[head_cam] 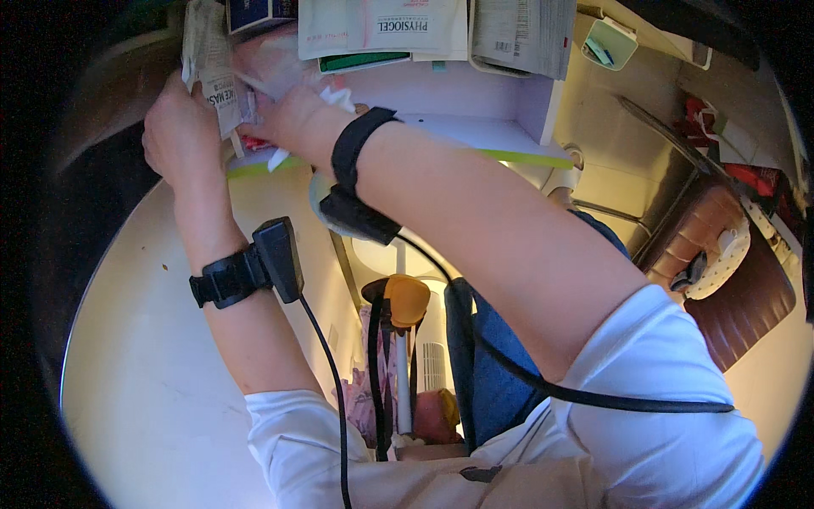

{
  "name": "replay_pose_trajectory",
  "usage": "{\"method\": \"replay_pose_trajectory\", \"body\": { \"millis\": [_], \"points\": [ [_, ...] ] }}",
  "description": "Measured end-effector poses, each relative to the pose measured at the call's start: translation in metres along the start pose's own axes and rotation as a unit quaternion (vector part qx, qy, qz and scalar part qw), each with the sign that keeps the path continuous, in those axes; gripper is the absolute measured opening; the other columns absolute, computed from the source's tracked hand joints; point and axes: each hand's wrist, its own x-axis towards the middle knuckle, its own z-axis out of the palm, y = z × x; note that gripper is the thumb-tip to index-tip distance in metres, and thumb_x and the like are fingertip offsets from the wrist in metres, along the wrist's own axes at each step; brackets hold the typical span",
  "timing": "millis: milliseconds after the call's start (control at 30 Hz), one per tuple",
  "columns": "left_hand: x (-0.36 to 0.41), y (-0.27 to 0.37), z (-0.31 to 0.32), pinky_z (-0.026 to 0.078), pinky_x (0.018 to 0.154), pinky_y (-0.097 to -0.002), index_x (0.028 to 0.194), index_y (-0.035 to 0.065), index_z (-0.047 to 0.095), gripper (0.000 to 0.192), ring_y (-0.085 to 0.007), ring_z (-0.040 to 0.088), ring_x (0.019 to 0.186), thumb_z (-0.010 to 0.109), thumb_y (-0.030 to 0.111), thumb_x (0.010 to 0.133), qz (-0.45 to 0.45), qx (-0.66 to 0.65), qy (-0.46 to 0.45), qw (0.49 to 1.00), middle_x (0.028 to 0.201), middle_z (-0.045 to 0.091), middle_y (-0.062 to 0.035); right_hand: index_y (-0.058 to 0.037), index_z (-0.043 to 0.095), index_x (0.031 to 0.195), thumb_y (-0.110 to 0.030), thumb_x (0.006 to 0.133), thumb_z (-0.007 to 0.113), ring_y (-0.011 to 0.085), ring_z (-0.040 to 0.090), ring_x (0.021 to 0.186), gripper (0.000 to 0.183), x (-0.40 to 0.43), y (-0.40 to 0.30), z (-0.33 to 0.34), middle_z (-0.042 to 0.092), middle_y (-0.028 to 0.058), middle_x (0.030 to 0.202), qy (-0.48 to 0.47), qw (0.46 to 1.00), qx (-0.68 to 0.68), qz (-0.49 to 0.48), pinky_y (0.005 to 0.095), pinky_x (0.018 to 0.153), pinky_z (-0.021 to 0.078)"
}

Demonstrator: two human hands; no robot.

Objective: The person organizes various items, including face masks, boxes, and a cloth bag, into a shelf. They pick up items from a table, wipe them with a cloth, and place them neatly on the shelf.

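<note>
My left hand (181, 130) grips a whitish face mask packet (219, 95) upright at the left end of a white shelf unit (439, 95). Beside it, my right hand (305, 118) reaches into the shelf and is blurred. White tissue-like material (278, 159) sticks out on both sides of that hand, seemingly held in it. Its fingers are mostly hidden. A blurred translucent shape (273, 63) shows just beyond them, too unclear to name. Something red (254, 142) lies under the right fingers. Both wrists wear black straps with cabled boxes.
Physiogel packets (394, 25) and a stack of grey packets (521, 38) stand at the back, near a dark blue box (261, 14). Right of the shelf is a small pale green bin (609, 44). A brown padded chair (738, 305) stands at right. Bags hang below the white tabletop (159, 356).
</note>
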Motion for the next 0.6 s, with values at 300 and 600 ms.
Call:
{"method": "replay_pose_trajectory", "body": {
  "millis": [300,600],
  "points": [
    [-0.009,0.000,0.013,0.051,0.071,-0.0453,0.099,0.0116,0.064,0.019,-0.0364,0.064,0.084,0.056,0.020,0.084,-0.023,-0.012,-0.025,0.999,0.088,0.065,-0.0186,-0.0092,0.061,0.103,-0.015,0.076,0.062,0.0312,0.063,0.090,0.028,-0.015,0.014,-0.004,0.062,0.0116,0.099,0.065,0.991,0.058,0.103,0.0439,0.073,0.0508],
    [-0.001,0.011,0.052,0.051,0.073,-0.0456,0.100,0.0074,0.064,0.021,-0.0370,0.064,0.085,0.056,0.021,0.085,-0.031,-0.079,0.005,0.996,0.087,0.065,-0.0198,-0.0073,0.057,0.086,-0.015,0.062,0.076,0.0325,0.059,0.084,0.032,-0.041,0.009,0.003,0.059,0.0123,0.089,0.220,0.940,0.184,0.182,0.0424,0.074,0.0468]
  ]
}}
